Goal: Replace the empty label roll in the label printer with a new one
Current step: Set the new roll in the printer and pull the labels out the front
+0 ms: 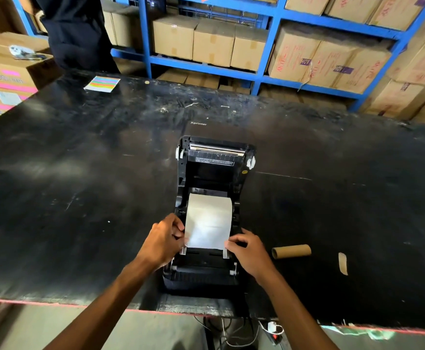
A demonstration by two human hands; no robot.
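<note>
A black label printer [244, 170] stands open near the table's front edge, its lid tilted back. A new white label roll [209, 210] lies in its bay, with a strip of label paper [207, 236] drawn toward me over the front. My left hand [164, 242] pinches the strip's left edge by the left guide. My right hand [250, 251] pinches the right edge by the right guide. The empty brown cardboard core [291, 251] lies on the table to the right of the printer.
The black table [80, 185] carries a torn brown paper scrap [342, 263] at the right and a coloured sticker sheet [102, 84] at the far left. Blue shelving [273, 34] with cardboard boxes stands behind. A person in dark clothes [77, 34] stands at the back left. Cables [231, 332] hang below the front edge.
</note>
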